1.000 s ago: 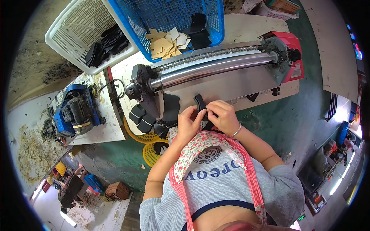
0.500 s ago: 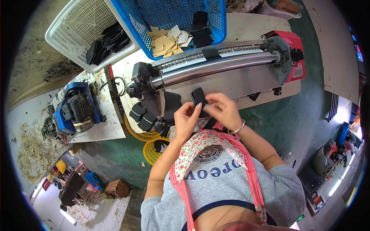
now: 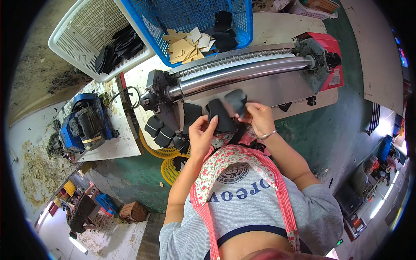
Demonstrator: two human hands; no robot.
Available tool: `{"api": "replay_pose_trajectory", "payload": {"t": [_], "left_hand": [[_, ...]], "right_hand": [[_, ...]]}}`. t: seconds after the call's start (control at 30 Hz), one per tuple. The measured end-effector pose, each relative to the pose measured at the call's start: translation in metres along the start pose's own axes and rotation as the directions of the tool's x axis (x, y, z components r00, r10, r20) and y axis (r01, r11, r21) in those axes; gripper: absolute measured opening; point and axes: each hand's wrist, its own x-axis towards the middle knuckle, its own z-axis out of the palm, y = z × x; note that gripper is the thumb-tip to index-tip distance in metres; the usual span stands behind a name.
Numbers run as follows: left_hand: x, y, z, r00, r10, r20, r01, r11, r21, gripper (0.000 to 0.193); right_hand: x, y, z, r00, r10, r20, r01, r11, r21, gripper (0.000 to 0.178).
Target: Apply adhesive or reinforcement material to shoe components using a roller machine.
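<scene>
Between the thumb and fingers of my left hand are black fabric-like pieces with rounded corners, apparently a small stack. My right hand pinches a single dark flat piece by its lower edge; it is slightly smeared by motion. Both hands are over the near edge of a machine with a long shiny metal roller. Another black piece lies on the machine's metal plate, just left of the pieces in my left hand.
Banded black bundles lie at the table's left, above yellow baskets. Behind the machine stand a white basket of black pieces and a blue basket with tan and black pieces. A blue motor unit sits farther left.
My right hand now holds one piece apart from those in my left hand. The left hand's pieces have spread into fuller view. The black piece on top of the roller is gone.
</scene>
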Motion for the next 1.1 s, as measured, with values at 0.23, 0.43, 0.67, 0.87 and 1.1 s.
{"api": "replay_pose_trajectory", "payload": {"t": [0.23, 0.43, 0.67, 0.87, 1.1], "left_hand": [[0.003, 0.004, 0.007, 0.997, 0.073, -0.025, -0.067, 0.982, 0.175, 0.016], [-0.003, -0.003, 0.014, 0.980, 0.135, 0.143, -0.175, 0.934, 0.312, 0.014], [0.000, 0.011, 0.009, 0.996, -0.036, 0.078, 0.029, 0.995, 0.097, 0.015], [-0.006, 0.016, 0.016, 0.939, 0.329, 0.099, -0.339, 0.839, 0.426, 0.025], [-0.005, 0.013, 0.007, 0.921, 0.316, 0.228, -0.388, 0.802, 0.454, 0.014]], "right_hand": [[-0.002, -0.001, 0.017, 0.988, -0.155, -0.001, 0.151, 0.961, 0.230, 0.016], [-0.022, 0.000, 0.011, 0.673, -0.506, 0.540, 0.726, 0.312, -0.613, 0.016], [-0.010, 0.000, 0.007, 0.867, -0.457, 0.202, 0.482, 0.659, -0.578, 0.011], [-0.024, -0.006, 0.026, 0.748, -0.536, 0.392, 0.645, 0.448, -0.619, 0.010], [-0.021, -0.013, 0.019, 0.641, -0.416, 0.645, 0.767, 0.309, -0.563, 0.016]]}}
